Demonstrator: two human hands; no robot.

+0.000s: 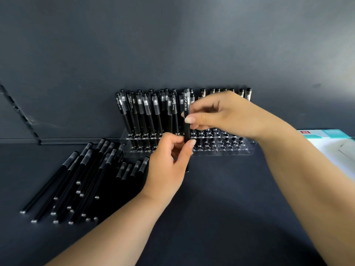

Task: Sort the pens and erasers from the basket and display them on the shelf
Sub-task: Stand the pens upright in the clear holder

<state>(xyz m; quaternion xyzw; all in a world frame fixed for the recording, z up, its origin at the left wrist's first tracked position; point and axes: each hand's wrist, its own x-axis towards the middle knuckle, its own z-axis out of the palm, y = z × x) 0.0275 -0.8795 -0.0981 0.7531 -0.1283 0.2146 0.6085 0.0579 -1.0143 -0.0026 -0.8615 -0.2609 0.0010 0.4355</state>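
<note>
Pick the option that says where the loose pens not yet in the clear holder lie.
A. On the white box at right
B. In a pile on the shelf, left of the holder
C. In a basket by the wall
B: the loose pens lie piled on the dark shelf, left of the clear holder.

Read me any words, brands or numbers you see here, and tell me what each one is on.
"TEST": white print along the clip of the held pen, and on several pens in the rack; the script after it is too blurred to read.
Red label on the teal box: too small to read.
Loose pens on the shelf: no print legible.
</note>
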